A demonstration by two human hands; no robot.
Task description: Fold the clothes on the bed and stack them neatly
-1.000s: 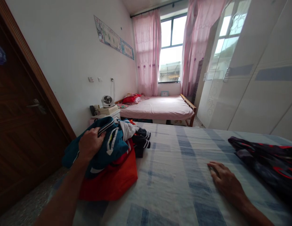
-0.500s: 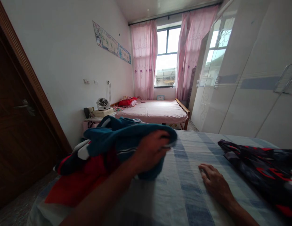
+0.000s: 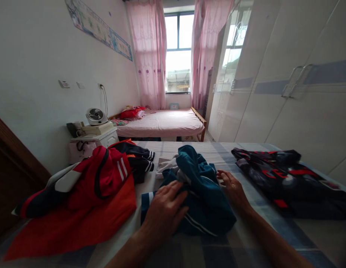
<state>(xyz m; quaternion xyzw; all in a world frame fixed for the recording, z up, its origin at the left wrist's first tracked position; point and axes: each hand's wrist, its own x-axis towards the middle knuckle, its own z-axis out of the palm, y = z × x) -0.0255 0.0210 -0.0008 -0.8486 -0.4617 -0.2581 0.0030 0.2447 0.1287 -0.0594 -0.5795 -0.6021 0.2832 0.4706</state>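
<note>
A crumpled teal garment (image 3: 206,201) with white piping lies in a heap on the bed in front of me. My left hand (image 3: 169,204) rests on its left part, fingers stretched over the cloth and slightly apart. At the garment's right edge is my right hand (image 3: 231,186), its fingers loosely spread and holding nothing; whether the fingertips touch the cloth I cannot tell. Pale grey-white fabric (image 3: 169,167) shows beside the teal heap at the far left side.
A red and navy jacket (image 3: 111,171) lies over an orange garment (image 3: 106,223) on the left. To the right is a black garment with red print (image 3: 276,175). Beyond stand a pink-covered bed (image 3: 167,123), a small fan (image 3: 96,116) and a white wardrobe (image 3: 273,93).
The teal garment has moved from the left pile to the middle of the bed, where my left hand has loosened its hold. My right hand has come beside it. The view has turned right and down.
</note>
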